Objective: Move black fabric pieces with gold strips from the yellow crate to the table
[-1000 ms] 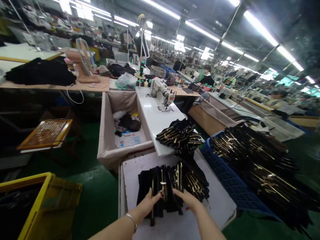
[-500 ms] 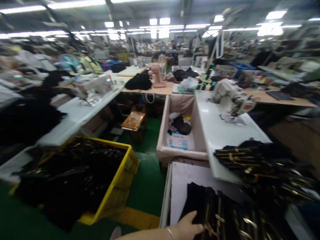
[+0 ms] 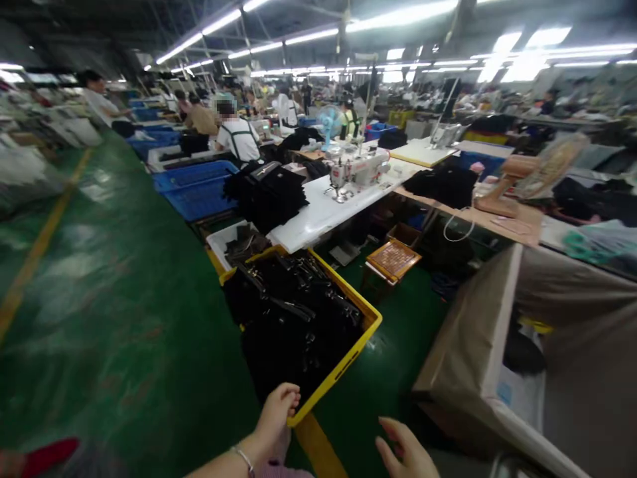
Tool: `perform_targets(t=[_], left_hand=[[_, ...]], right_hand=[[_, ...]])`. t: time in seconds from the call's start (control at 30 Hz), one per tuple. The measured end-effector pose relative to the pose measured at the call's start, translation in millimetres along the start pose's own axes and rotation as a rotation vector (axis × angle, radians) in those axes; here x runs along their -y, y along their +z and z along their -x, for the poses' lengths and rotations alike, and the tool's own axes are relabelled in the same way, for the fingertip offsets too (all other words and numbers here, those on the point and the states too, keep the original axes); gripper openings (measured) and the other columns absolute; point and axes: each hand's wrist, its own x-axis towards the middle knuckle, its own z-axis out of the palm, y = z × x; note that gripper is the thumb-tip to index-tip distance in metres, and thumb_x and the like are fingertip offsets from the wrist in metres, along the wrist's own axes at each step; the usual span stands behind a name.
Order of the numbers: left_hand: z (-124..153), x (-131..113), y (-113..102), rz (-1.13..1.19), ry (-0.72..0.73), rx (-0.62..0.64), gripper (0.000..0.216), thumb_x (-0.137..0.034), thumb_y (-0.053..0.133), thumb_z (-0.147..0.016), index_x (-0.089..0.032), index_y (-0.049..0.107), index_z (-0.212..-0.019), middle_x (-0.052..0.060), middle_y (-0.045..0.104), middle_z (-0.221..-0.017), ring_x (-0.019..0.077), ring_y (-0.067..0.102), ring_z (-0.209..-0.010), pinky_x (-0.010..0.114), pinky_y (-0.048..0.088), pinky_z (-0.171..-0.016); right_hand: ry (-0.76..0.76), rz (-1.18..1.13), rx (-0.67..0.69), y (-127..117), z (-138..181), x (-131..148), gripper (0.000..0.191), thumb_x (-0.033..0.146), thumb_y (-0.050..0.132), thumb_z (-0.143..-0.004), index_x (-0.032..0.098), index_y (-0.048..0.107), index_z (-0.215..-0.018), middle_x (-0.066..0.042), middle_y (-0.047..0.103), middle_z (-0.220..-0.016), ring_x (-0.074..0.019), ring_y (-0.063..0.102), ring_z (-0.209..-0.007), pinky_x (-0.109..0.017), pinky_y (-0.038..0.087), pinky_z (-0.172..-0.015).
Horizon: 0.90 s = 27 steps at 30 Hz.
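Observation:
My left hand (image 3: 277,415), with a bracelet on the wrist, hangs just over the near corner of a yellow crate (image 3: 348,358) and holds nothing; its fingers are loosely curled. The crate stands on the green floor and is piled with black fabric pieces with metal trim (image 3: 291,318). My right hand (image 3: 405,451) is low at the bottom edge, fingers apart and empty, to the right of the crate's corner.
A beige cloth bin (image 3: 478,345) stands at the right. Behind the crate are a white sewing table (image 3: 323,212) with a sewing machine (image 3: 355,169), a small wooden stool (image 3: 393,260), and blue crates (image 3: 194,189). Seated workers are further back. Open green floor (image 3: 99,279) lies to the left.
The view has swung left, away from the white table with the black pieces. My left hand has come off those pieces and now hovers by the yellow crate; my right hand is back in view.

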Motion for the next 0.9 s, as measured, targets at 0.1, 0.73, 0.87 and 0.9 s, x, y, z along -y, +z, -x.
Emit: perform_targets(t=[0.1, 0.73, 0.87, 0.9], left_hand=[[-66.9, -23.4, -96.5, 0.098, 0.029, -0.096, 0.036, -0.039, 0.067, -0.071, -0.014, 0.067, -0.097, 0.01, 0.071, -0.094, 0.0212, 0.067, -0.087, 0.031, 0.052, -0.077], [-295.7, -121.7, -158.2, 0.371, -0.268, -0.037, 0.069, -0.062, 0.069, -0.078, -0.024, 0.053, -0.133, 0.016, 0.062, -0.132, 0.0385, 0.059, -0.12, 0.055, 0.051, -0.092], [-291.3, -145.4, -151.5, 0.36, -0.254, -0.237, 0.043, -0.04, 0.076, -0.07, -0.016, 0.064, -0.103, 0.009, 0.073, -0.088, 0.0304, 0.071, -0.086, 0.036, 0.057, -0.072], [-286.8, -147.8, -153.9, 0.367, -0.258, -0.279, 0.036, -0.035, 0.075, -0.068, -0.016, 0.064, -0.096, 0.007, 0.072, -0.079, 0.0292, 0.07, -0.078, 0.035, 0.056, -0.067]], right_hand=[[-0.095, 0.06, 0.063, 77.1, -107.8, 105.5, 0.044, 0.039, 0.06, -0.081, 0.02, 0.066, -0.121, -0.009, 0.066, -0.127, -0.027, 0.06, -0.122, -0.036, 0.047, -0.106], [-0.101, 0.256, 0.261, 272.0, -374.0, 277.6, 0.034, 0.021, 0.065, -0.083, 0.022, 0.064, -0.117, -0.008, 0.068, -0.113, -0.0272, 0.063, -0.108, -0.04, 0.048, -0.095], [-0.244, 0.256, 0.472, 260.7, -364.1, 303.0, 0.038, 0.026, 0.085, -0.059, 0.023, 0.074, -0.095, -0.006, 0.073, -0.092, -0.0284, 0.069, -0.087, -0.035, 0.052, -0.078], [-0.269, 0.249, 0.508, 252.8, -380.4, 310.3, 0.028, 0.035, 0.085, -0.061, 0.023, 0.074, -0.084, -0.003, 0.072, -0.082, -0.0248, 0.069, -0.077, -0.032, 0.052, -0.071]])
